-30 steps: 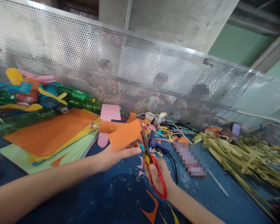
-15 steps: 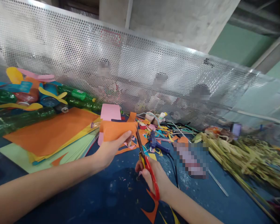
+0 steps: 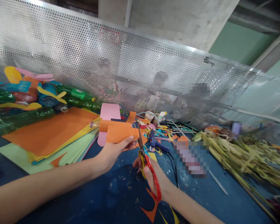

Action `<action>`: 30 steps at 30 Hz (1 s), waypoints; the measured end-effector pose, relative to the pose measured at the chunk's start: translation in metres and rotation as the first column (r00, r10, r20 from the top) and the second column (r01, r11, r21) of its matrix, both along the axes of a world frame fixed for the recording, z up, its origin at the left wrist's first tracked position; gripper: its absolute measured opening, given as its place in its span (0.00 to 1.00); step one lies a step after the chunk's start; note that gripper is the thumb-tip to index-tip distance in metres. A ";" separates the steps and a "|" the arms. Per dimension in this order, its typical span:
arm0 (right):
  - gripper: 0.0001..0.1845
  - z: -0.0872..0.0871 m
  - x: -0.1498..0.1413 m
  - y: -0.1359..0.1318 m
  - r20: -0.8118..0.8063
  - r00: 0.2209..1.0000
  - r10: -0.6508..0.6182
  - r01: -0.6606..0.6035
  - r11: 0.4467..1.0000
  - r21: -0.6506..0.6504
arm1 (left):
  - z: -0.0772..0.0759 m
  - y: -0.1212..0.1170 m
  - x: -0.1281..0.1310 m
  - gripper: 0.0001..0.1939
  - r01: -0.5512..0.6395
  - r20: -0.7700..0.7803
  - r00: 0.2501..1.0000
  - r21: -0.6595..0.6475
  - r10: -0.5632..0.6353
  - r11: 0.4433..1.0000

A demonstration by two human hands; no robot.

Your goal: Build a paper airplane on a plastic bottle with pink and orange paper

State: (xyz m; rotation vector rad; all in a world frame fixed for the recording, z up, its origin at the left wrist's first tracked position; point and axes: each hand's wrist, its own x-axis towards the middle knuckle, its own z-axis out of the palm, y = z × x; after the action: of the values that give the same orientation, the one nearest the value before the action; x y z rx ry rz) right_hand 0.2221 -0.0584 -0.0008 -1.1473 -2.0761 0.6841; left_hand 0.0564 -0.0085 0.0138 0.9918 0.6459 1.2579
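My left hand (image 3: 115,152) pinches an orange sheet of paper (image 3: 120,132) by its lower right side, thumb on top. My right hand (image 3: 151,174) grips a pair of scissors (image 3: 151,169) with red and yellow handles; its blades point up and away, close to the paper's right edge. Whether the blades touch the paper, I cannot tell. Behind the sheet lies a plastic bottle wrapped in orange paper (image 3: 103,126), its clear neck pointing left. Pink paper pieces (image 3: 110,111) show above and below that bottle, partly covered.
At left lies a stack of coloured paper (image 3: 53,132), with green bottles (image 3: 25,119) and paper-decorated bottles behind. A blue glue gun (image 3: 154,140) rests among paper scraps (image 3: 151,214). Dried husks (image 3: 242,158) spread at right. A perforated metal panel (image 3: 140,71) stands along the back.
My left hand lowered and turned the orange paper, then shifted it slightly right. The scissors came off the paper's upper right corner, moved down and left, and are now beside its right edge.
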 end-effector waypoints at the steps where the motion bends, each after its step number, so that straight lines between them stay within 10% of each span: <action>1: 0.29 0.000 0.000 0.000 0.000 1.000 -0.001 0.001 1.000 -0.004 | 0.000 -0.001 0.000 0.10 0.006 -0.002 1.000 -0.018 -0.006 1.000; 30: 0.28 -0.013 0.000 0.001 -0.174 0.984 -0.026 0.002 0.991 -0.137 | 0.001 -0.006 0.002 0.10 0.050 -0.037 0.998 -0.006 -0.051 0.999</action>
State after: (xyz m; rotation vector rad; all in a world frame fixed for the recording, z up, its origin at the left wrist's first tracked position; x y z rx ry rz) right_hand 0.2226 -0.0578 -0.0134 -1.1312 -1.8956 0.8993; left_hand 0.0583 -0.0143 0.0144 1.0236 0.6490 1.1951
